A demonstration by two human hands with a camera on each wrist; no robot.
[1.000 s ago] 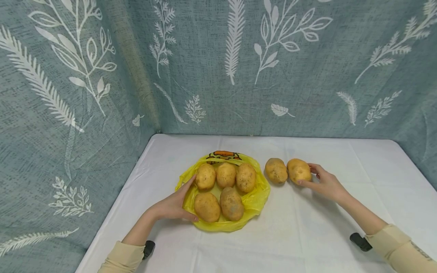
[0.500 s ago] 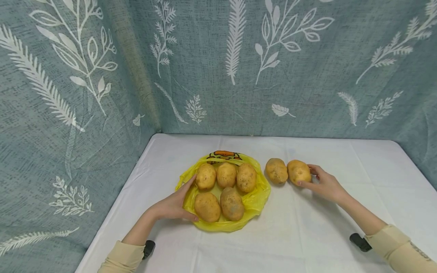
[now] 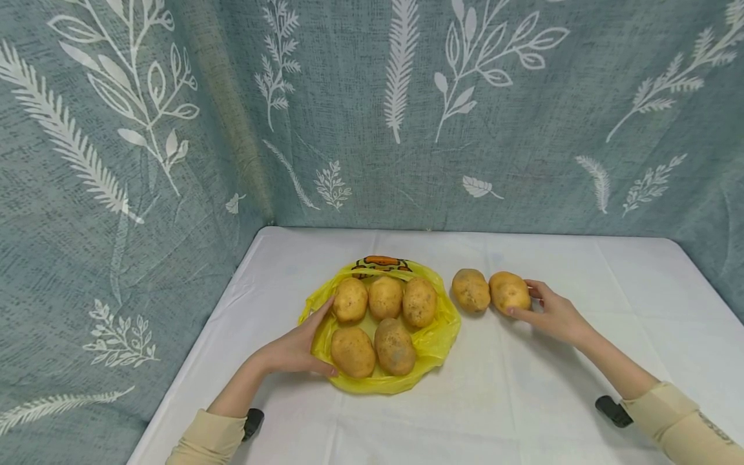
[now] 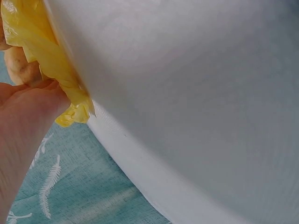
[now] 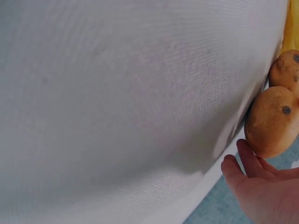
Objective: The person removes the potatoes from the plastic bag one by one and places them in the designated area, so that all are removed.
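In the head view, a yellow plastic bag lies with its mouth spread wide, several potatoes sitting in it. My left hand rests against the bag's left side, thumb and fingers spread along its rim; the left wrist view shows the yellow film beside it. To the right of the bag, two potatoes lie side by side on the cloth: a nearer-to-bag potato and an outer potato. My right hand touches the outer potato's right end with relaxed fingertips.
A white cloth covers the table. Blue-green curtains with white leaf prints hang behind it and at both sides. A black strap piece shows under the right wrist, another black piece under the left.
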